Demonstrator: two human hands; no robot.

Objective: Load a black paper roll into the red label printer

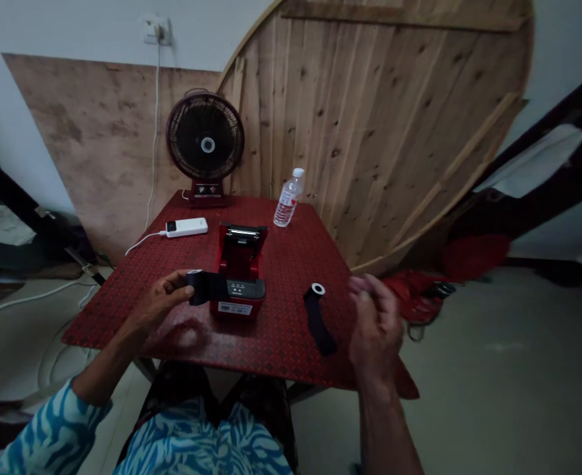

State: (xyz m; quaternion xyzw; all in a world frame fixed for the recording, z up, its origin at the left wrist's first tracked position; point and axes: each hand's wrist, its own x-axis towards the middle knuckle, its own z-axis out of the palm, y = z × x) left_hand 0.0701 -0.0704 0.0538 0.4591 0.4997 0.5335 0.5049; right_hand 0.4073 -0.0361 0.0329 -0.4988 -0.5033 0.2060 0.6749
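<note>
My left hand (pixel 167 290) pinches a small roll of black ribbon (pixel 196 287) between thumb and fingers. A loose strip of it stretches right, across the front of a small red and black printer (pixel 238 307). The printer's lid stands up and its inside shows. Further right on the table, a second black ribbon roll (pixel 317 290) with a white core lies with its strip trailing toward the front edge. My right hand (pixel 376 323) is raised beyond that roll, over the table's right edge. Its fingers are curled in against the thumb, slightly blurred; anything between them is hidden.
On the red patterned table (pixel 281 343) stand a clear water bottle (pixel 288 200) and a dark fan (pixel 205 142) at the back. A white power bank (pixel 187 227) with a cable lies at left. A round wooden panel (pixel 370 119) leans behind; red bags (pixel 414 297) lie at right.
</note>
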